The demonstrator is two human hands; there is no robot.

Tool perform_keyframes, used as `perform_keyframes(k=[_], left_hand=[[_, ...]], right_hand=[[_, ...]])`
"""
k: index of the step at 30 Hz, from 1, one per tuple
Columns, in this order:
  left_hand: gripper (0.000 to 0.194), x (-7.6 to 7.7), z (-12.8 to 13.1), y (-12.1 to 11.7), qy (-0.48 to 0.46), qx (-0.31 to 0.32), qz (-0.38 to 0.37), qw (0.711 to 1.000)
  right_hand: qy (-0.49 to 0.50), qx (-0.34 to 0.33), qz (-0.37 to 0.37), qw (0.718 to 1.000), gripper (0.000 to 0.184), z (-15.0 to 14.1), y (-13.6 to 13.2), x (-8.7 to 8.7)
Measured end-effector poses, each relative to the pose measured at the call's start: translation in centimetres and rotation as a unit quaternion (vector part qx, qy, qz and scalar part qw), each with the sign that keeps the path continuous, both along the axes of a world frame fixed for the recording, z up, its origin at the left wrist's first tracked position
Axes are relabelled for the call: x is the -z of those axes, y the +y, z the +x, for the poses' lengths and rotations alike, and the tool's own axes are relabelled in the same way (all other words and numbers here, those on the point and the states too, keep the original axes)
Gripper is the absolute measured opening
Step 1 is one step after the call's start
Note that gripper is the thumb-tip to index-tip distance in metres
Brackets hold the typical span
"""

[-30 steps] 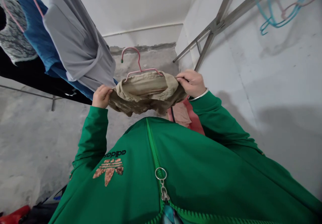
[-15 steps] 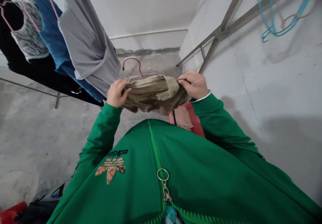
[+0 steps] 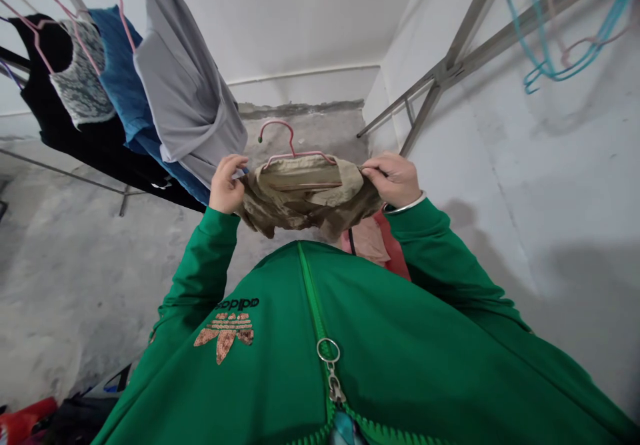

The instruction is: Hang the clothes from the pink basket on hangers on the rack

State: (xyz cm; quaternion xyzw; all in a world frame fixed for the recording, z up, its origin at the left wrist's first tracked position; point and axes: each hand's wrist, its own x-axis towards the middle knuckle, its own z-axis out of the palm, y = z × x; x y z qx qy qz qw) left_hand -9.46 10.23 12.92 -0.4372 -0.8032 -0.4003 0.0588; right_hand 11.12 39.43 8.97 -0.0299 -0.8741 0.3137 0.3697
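**Shirt crosswise between left hand and right hand**

From my feed, the shirt's long axis runs side to side, with one of my hands at each end; neither is clearly nearer. The hanger sits in its collar, hook rising on the shirt's far side. My right hand pinches the shirt's right end, thumb against bent fingers. My left hand is raised at its left end, fingers loosely curled; I cannot tell whether they grip cloth. A grey top hangs beyond, left of the shirt.
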Motion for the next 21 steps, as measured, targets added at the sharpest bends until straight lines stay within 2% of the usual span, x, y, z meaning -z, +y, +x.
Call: perform_keyframes(k=[2,4,7,11,13,17,19,21], left_hand=[[0.039,-0.4,0.5,0.3,0.052,0.013,-0.02,0.998],[0.042,-0.5,0.9,0.6,0.082,0.032,-0.085,0.992],[0.033,0.0,0.8,0.8,0.099,0.017,-0.173,0.98],[0.025,0.8,0.3,0.2,0.094,0.017,-0.227,0.969],[0.031,0.9,0.2,-0.2,0.08,0.047,-0.237,0.967],[0.072,0.7,0.3,-0.1,0.076,0.083,-0.197,0.974],[0.077,0.5,0.2,0.1,0.09,0.082,-0.189,0.974],[0.072,0.3,0.1,0.4,0.103,0.08,-0.185,0.974]], right_hand=[[0.009,-0.006,0.0,1.0,0.019,-0.1,-0.1,-0.1],[0.017,-0.009,0.0,1.0,0.018,-0.1,-0.3,-0.4],[0.027,-0.008,0.015,0.999,0.016,-0.1,-0.2,-1.0],[0.04,-0.006,0.031,0.999,0.014,0.3,0.3,-1.4],[0.036,-0.012,0.028,0.999,0.014,0.6,0.6,-1.2],[0.001,-0.015,-0.008,1.0,0.014,0.9,1.1,-0.7],[-0.012,-0.008,-0.034,0.999,0.016,1.0,1.2,-0.8],[-0.035,-0.01,-0.067,0.997,0.019,1.0,1.3,-1.5]])
